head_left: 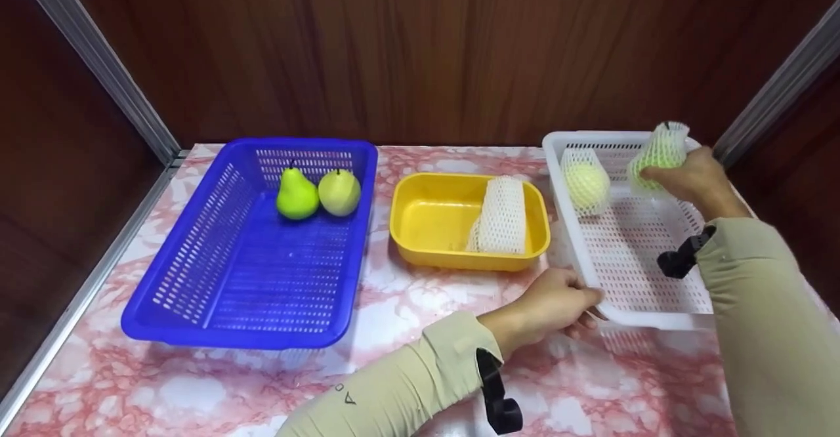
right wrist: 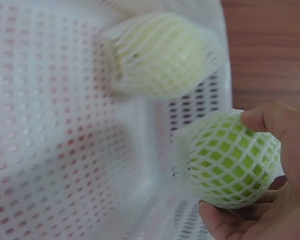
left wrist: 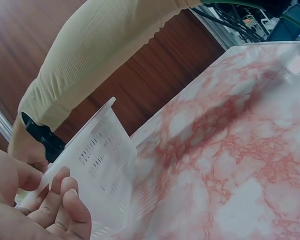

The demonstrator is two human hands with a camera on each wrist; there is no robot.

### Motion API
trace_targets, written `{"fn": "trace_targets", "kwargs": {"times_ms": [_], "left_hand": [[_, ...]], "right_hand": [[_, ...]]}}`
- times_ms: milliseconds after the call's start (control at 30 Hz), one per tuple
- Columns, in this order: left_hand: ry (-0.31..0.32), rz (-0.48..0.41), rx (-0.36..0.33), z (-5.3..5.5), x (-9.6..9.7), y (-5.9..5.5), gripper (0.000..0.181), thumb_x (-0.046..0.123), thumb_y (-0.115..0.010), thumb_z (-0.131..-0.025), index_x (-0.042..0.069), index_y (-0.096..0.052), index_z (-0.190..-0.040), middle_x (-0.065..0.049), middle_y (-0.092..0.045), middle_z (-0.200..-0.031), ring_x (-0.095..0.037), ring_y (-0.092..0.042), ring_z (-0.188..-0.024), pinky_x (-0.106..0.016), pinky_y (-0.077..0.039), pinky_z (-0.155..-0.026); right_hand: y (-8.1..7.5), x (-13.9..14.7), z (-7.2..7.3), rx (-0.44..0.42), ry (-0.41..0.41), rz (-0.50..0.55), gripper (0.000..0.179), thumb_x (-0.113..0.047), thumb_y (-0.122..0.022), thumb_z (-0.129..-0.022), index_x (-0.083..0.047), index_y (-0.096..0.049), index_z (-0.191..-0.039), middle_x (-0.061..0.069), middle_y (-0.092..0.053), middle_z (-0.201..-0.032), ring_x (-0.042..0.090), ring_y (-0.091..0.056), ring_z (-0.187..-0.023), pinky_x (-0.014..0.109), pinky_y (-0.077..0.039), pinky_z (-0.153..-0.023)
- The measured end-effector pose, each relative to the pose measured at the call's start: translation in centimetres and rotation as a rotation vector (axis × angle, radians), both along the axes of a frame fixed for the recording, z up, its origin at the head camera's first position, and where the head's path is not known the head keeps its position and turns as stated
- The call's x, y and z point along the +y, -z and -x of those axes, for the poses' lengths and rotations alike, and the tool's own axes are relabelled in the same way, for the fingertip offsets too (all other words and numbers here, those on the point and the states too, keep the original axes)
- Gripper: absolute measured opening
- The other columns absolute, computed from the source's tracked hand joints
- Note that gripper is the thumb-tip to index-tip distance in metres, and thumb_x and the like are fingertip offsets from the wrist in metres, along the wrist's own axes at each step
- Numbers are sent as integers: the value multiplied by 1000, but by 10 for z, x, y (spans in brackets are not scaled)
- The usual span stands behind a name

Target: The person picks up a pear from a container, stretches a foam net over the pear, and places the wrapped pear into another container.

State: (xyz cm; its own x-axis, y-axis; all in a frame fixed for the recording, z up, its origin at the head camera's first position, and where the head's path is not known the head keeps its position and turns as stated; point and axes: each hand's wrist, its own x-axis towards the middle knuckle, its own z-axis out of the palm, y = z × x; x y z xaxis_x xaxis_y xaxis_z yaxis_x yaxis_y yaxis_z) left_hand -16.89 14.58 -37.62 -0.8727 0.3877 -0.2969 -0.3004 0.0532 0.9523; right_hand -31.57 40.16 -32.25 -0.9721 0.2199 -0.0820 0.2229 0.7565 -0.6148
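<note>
L sleeve (head_left: pixel 387 371): tan cloth, showing "A" & small "o". R hand (head_left: pixel 705 178) gripping green pear (right wrist: pixel 232 162), wearing wht foam net, at back R of perf. plastic basket (head_left: pixel 656 320); L fingers (head_left: pixel 586 297) pinching its rim. Pale netted fruit (head_left: pixel 586 186) lying inside. Yel. tub (head_left: pixel 426 224) holding foam netting (head_left: pixel 506 217). Blue basket (head_left: pixel 279 279) holding 2 bare fruits (head_left: pixel 297 199).

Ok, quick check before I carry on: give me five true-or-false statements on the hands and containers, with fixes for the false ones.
1. The right hand holds a netted green fruit. True.
2. The yellow tub stands between the blue basket and the white basket. True.
3. The yellow tub holds a pear. False: it holds white netting.
4. The left hand holds the white basket's rim. True.
5. Everything in the blue basket is netted. False: its green pear and yellowish fruit are bare.
</note>
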Motion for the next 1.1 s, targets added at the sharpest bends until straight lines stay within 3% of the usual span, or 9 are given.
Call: {"fn": "trace_targets", "kwargs": {"times_ms": [100, 233, 300, 400, 500, 567, 700, 933, 1100], "left_hand": [[-3, 1, -14, 0, 0, 0, 22, 6, -65, -98, 5, -60, -76, -13, -69, -75, -13, -54, -53, -20, -39, -40], [-4, 6, -21, 1, 0, 0, 21, 5, -65, -97, 4, -61, -76, -14, -71, -76, -12, -53, -52, -19, -39, -39], [-2, 14, -19, 1, 0, 0, 21, 5, -66, -97, 4, -62, -76, -11, -71, -74, -12, -53, -51, -19, -39, -39], [2, 27, -16, 2, 0, -1, 20, 4, -66, -96, 4, -63, -76, -7, -70, -70, -11, -53, -51, -19, -39, -39], [2, 29, -19, 3, 0, -1, 21, 4, -66, -96, 4, -62, -75, -5, -69, -69, -12, -53, -52, -19, -39, -39], [1, 30, -18, 3, 0, -1, 21, 4, -67, -95, 4, -62, -75, -5, -69, -69, -12, -53, -52, -19, -39, -39], [-3, 36, -16, 4, 0, -1, 20, 5, -67, -95, 5, -62, -75, -5, -67, -68, -12, -53, -52, -20, -39, -40], [11, 65, -11, 3, -1, -2, 24, 7, -68, -95, 5, -60, -73, -3, -69, -68, -11, -54, -52, -20, -38, -40], [11, 69, -8, 3, -1, -3, 24, 8, -68, -96, 6, -61, -73, -4, -70, -69, -12, -54, -53, -20, -38, -41]], "right_hand": [[11, 4, 1, -10, -11, -19, 69, -32, -71, -90, 19, -41, -126, 20, -54, -102, 23, -54, -81, 27, -49, -62], [23, 7, 1, -31, -39, -23, 65, -29, -72, -90, 18, -42, -122, 17, -53, -98, 22, -54, -78, 29, -51, -63], [29, 8, 1, -35, -49, -9, 63, -28, -72, -90, 17, -43, -123, 19, -55, -100, 23, -56, -80, 34, -53, -69], [35, 8, 1, -52, -46, 7, 75, -29, -71, -92, 20, -34, -134, 28, -50, -116, 36, -54, -99, 48, -53, -88], [39, 8, 1, -69, -25, 20, 84, -32, -69, -95, 21, -25, -143, 35, -42, -130, 45, -45, -115, 62, -42, -105], [41, 8, 2, -71, -13, 26, 86, -34, -67, -96, 20, -22, -145, 37, -39, -135, 47, -43, -120, 65, -37, -110], [42, 8, 2, -67, 1, 44, 90, -40, -66, -97, 18, -21, -148, 37, -37, -140, 48, -42, -123, 66, -36, -110], [43, 10, -1, -46, -25, -29, 86, -41, -63, -97, 22, -26, -142, 39, -41, -135, 46, -44, -116, 63, -39, -106], [38, 9, -2, -57, -20, -17, 92, -44, -63, -97, 22, -22, -145, 42, -37, -141, 48, -41, -122, 66, -36, -109]]}}
